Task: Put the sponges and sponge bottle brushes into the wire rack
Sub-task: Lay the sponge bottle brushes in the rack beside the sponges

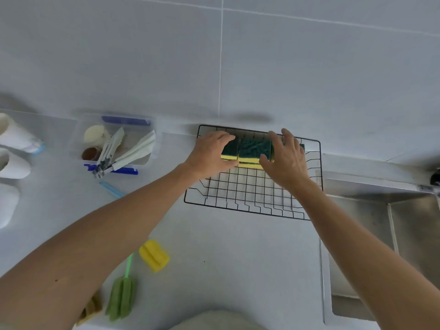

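Nearest, at seven o'clock on the tabletop (238,270), the green bottle brush (121,297) and yellow bottle brush (154,256) lie closer to the left hand (209,153). Farther, at twelve, both it and the right hand (285,158) grip sponges (252,151) in the wire rack (250,196).

Two bare forearms are seen, entering from about 7 o'clock and 5 o'clock. No sleeve is worn on either as far as the frame edge; nothing is worn on the wrists. The left hand (210,154) and right hand (287,160) are uncovered, and no ring can be made out on the visible fingers. A small dark spot is marked on the left forearm
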